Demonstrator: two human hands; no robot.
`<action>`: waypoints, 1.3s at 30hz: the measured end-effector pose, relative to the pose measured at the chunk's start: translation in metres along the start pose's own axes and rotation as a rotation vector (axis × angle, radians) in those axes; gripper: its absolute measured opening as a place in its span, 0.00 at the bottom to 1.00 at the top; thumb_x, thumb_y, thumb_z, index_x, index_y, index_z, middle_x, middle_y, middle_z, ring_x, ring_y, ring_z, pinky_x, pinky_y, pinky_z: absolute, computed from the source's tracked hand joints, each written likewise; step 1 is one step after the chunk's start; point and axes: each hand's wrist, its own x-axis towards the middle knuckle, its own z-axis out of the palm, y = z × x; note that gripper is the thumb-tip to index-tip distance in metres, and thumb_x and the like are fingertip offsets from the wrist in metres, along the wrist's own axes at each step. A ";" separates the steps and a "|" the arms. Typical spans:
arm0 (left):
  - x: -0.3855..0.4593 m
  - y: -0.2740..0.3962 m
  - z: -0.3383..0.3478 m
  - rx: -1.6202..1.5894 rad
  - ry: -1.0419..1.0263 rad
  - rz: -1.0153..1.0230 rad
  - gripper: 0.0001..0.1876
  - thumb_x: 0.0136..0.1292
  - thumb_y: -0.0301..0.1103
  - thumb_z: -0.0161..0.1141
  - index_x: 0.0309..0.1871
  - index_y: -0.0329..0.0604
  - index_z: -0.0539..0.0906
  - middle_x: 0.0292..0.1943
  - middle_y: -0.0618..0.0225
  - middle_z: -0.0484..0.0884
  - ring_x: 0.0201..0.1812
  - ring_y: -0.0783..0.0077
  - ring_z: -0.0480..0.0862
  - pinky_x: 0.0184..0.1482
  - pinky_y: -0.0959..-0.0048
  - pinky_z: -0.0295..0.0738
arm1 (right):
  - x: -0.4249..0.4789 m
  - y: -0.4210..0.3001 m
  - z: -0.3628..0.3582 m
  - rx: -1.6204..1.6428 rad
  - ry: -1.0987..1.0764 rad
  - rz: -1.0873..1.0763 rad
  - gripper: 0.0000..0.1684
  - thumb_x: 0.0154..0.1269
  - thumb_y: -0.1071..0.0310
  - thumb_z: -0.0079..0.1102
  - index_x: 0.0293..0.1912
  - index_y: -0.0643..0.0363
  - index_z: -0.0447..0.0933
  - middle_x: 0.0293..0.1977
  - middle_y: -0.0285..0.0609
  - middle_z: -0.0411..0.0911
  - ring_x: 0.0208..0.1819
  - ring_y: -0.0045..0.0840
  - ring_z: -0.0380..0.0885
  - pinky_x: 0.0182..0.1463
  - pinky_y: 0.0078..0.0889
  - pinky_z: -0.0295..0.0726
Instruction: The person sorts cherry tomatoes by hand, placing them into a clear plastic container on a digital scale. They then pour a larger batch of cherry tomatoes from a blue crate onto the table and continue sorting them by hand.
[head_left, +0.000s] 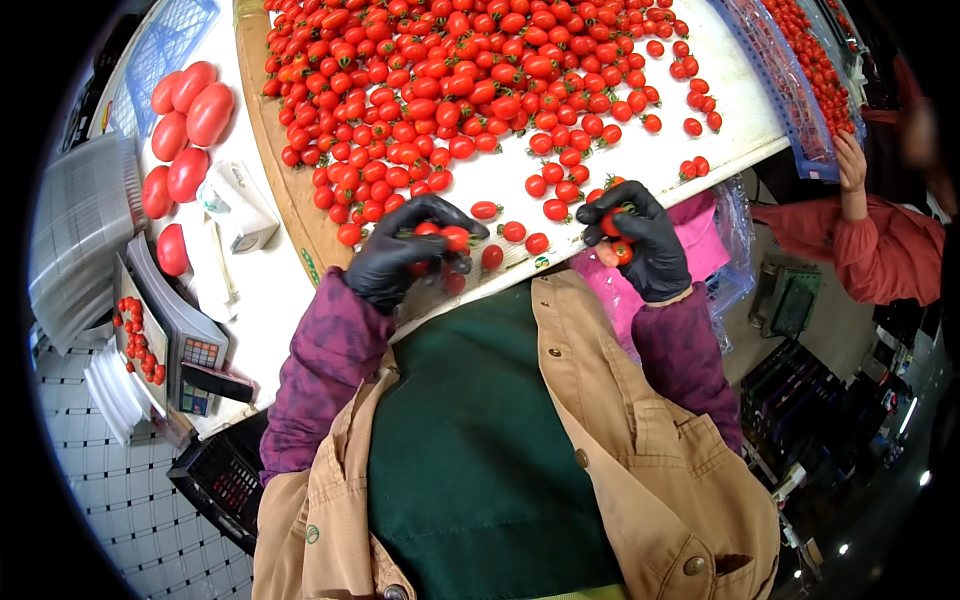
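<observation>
A large heap of red cherry tomatoes (450, 82) with green calyxes covers the white table (720, 45) before me. My left hand (412, 251), in a black glove, holds several cherry tomatoes at the table's near edge. Loose tomatoes (514, 231) lie just right of it. Farther right, my right hand (634, 240), also gloved in black, is closed on a few cherry tomatoes near the edge; a bare fingertip shows through the glove. A brown cardboard strip (262, 112) borders the heap on the left.
At left are larger red tomatoes (210, 114), a tissue pack (238, 206), a scale (187, 337) with tomatoes on its plate, a phone (217, 382) and stacked clear plastic trays (82, 225). A blue crate (817, 161) holds more tomatoes at right, touched by another person's hand (850, 161).
</observation>
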 end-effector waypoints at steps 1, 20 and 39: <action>-0.006 0.012 0.004 -0.151 -0.052 0.009 0.11 0.54 0.29 0.59 0.40 0.38 0.76 0.43 0.55 0.77 0.33 0.68 0.82 0.30 0.75 0.75 | 0.002 0.003 0.004 -0.106 0.026 0.016 0.10 0.58 0.74 0.52 0.41 0.66 0.73 0.36 0.52 0.77 0.32 0.29 0.79 0.27 0.22 0.75; 0.039 -0.015 0.023 0.963 0.115 0.307 0.11 0.49 0.25 0.58 0.39 0.42 0.76 0.44 0.65 0.75 0.45 0.68 0.77 0.35 0.68 0.75 | -0.023 0.001 -0.006 0.006 -0.082 -0.016 0.22 0.58 0.62 0.54 0.48 0.65 0.66 0.36 0.50 0.74 0.35 0.32 0.75 0.40 0.30 0.76; 0.065 0.001 0.034 0.409 0.173 -0.032 0.07 0.56 0.37 0.60 0.36 0.47 0.78 0.39 0.73 0.80 0.41 0.76 0.80 0.28 0.81 0.66 | -0.011 -0.021 -0.022 0.066 0.562 -0.172 0.10 0.62 0.64 0.54 0.27 0.59 0.72 0.26 0.40 0.75 0.30 0.22 0.73 0.24 0.20 0.69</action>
